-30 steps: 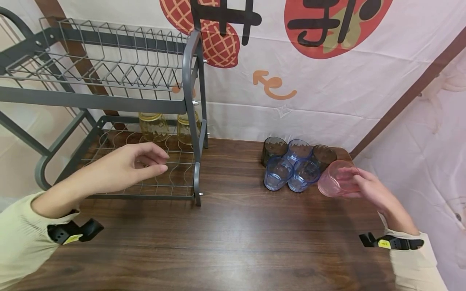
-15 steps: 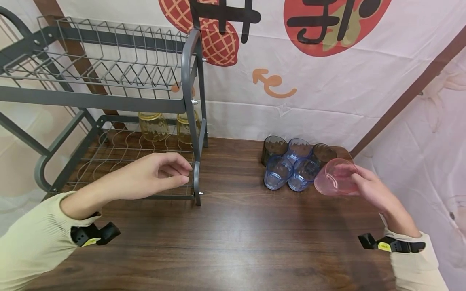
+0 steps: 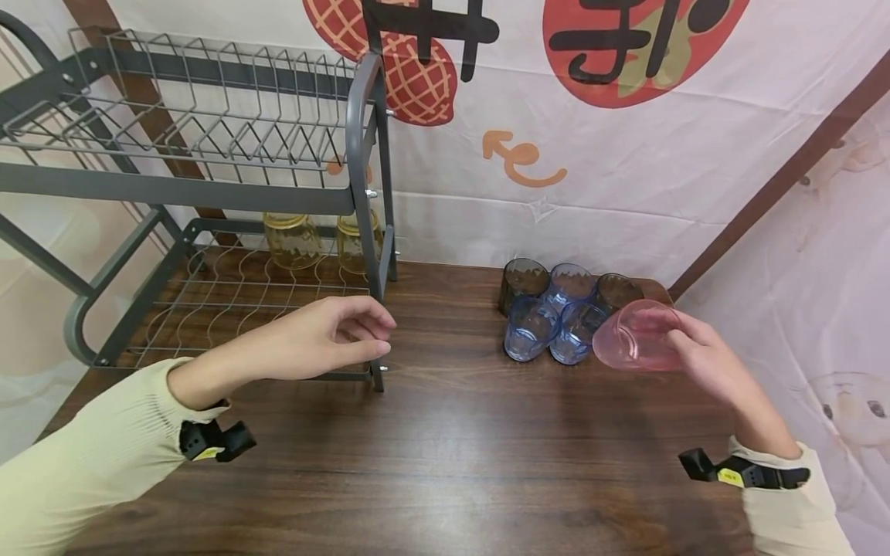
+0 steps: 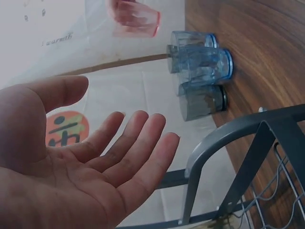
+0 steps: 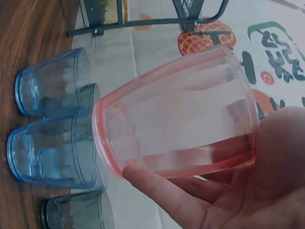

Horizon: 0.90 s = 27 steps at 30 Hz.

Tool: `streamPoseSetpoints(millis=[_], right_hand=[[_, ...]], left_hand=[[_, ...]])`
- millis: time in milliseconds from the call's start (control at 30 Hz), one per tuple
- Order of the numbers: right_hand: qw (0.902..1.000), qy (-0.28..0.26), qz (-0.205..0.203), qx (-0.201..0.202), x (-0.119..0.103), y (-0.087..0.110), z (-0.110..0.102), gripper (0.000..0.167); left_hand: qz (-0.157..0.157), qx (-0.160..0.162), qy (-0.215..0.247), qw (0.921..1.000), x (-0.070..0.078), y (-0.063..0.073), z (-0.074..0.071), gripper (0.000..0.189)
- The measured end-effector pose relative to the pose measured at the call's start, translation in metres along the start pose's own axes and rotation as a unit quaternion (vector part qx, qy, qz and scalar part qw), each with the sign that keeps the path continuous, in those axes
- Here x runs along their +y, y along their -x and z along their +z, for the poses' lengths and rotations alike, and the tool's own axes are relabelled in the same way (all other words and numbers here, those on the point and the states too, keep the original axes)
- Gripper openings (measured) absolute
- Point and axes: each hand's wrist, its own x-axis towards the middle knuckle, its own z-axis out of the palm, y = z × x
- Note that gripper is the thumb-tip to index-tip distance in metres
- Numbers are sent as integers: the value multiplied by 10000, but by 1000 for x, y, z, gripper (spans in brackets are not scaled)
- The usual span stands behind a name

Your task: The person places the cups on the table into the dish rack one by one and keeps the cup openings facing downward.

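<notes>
My right hand (image 3: 712, 359) grips a see-through pink tumbler (image 3: 636, 340), thumb on one side and fingers on the other. The right wrist view shows the tumbler (image 5: 176, 114) held up off the table, level with the blue tumblers' upper parts. Beside it stand several tumblers in a cluster: blue ones (image 3: 531, 330) in front, and a dark grey one (image 3: 523, 284) among those behind. My left hand (image 3: 327, 336) hangs in the air by the front right post of the dish rack (image 3: 375, 270). Its fingers (image 4: 138, 148) are loosely bent, with nothing in them.
The two-tier grey rack fills the left side, its wire upper shelf (image 3: 208, 131) bare. Two yellow glass jars (image 3: 292, 241) stand on its lower shelf at the back. A white printed cloth (image 3: 459, 208) hangs behind the brown wooden table (image 3: 445, 455).
My left hand has moved right, from over the lower shelf to the rack's front right post. The right hand has shifted the pink tumbler slightly left, toward the blue ones.
</notes>
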Motion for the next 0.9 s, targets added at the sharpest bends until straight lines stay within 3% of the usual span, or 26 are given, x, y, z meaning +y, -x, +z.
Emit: streamPoseSetpoints(millis=[500, 733, 900], right_hand=[[9973, 518, -282, 435, -25, -2, 17, 38], [9978, 275, -481, 369, -35, -3, 27, 41], [9976, 162, -616, 279, -43, -3, 34, 44]], left_hand=[[53, -298, 254, 9992, -2, -19, 23, 32], [22, -611, 474, 9970, 2, -29, 38, 37], [-53, -571, 481, 9972, 7, -34, 43, 39]])
